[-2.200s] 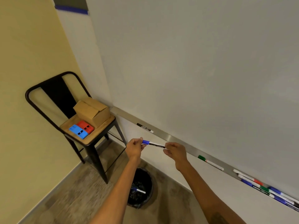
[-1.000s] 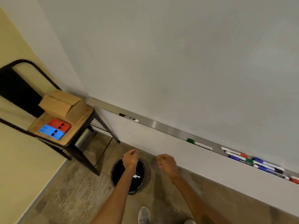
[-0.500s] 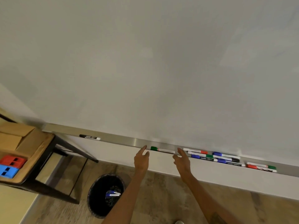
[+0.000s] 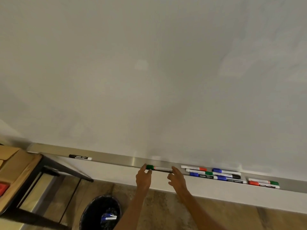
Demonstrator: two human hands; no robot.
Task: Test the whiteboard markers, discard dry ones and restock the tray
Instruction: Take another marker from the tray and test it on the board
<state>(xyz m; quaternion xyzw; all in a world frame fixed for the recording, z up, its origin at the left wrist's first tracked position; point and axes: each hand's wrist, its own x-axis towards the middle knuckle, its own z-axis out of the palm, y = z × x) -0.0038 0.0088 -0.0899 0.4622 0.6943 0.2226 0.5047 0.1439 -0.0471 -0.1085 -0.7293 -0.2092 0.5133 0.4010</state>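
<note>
A green-capped marker (image 4: 159, 168) lies in the metal tray (image 4: 116, 161) under the whiteboard (image 4: 149, 80). My left hand (image 4: 143, 177) pinches its green cap between thumb and forefinger. My right hand (image 4: 177, 178) has its forefinger at the marker's white end, with the thumb held apart below it. A black marker (image 4: 80, 157) lies alone further left in the tray. Several blue, red, green and black markers (image 4: 214, 175) are bunched to the right, with a red and green pair (image 4: 262, 183) beyond them. Blue markers (image 4: 108, 217) lie in the black bin (image 4: 101, 213).
A black-framed chair with a wooden seat (image 4: 21, 171) stands at the left. It carries a cardboard box (image 4: 8, 156) and a red block (image 4: 2, 188). The bin stands on the wood floor below my left arm.
The blue marker I held went into the bin. My view swung right and up along the tray, and both hands rose from near the bin to the green marker.
</note>
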